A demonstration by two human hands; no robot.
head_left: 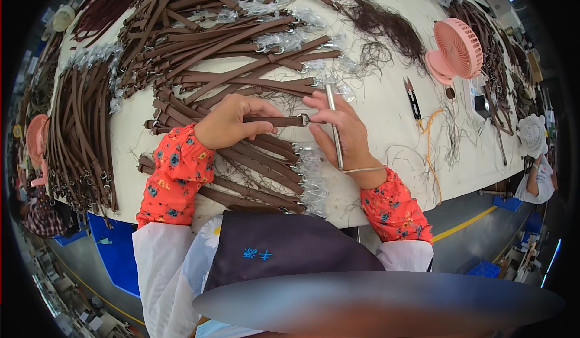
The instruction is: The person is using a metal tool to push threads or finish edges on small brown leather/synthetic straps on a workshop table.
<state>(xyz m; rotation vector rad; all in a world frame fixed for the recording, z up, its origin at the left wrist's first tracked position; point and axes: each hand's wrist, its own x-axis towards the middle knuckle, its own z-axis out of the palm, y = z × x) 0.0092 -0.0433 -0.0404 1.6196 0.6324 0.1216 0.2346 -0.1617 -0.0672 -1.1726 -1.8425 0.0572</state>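
Note:
My left hand (232, 122) pinches a brown strap (279, 122) between thumb and fingers. The strap lies level, and its metal ring (304, 119) points toward my right hand (349, 137). A slim silver metal rod (336, 134) is held across the fingers of that right hand, whose fingertips are close by the ring; whether they touch it I cannot tell. Beneath and around both hands lie brown straps (260, 169) with metal fittings, some ends wrapped in clear plastic (312, 178).
More straps (81, 132) hang over the left edge. Dark loose threads (393, 30) lie at the back. On the right are a pink fan (457, 48), black-handled thread snips (412, 99) and orange cord (428, 151). Other people (536, 178) are at the far sides.

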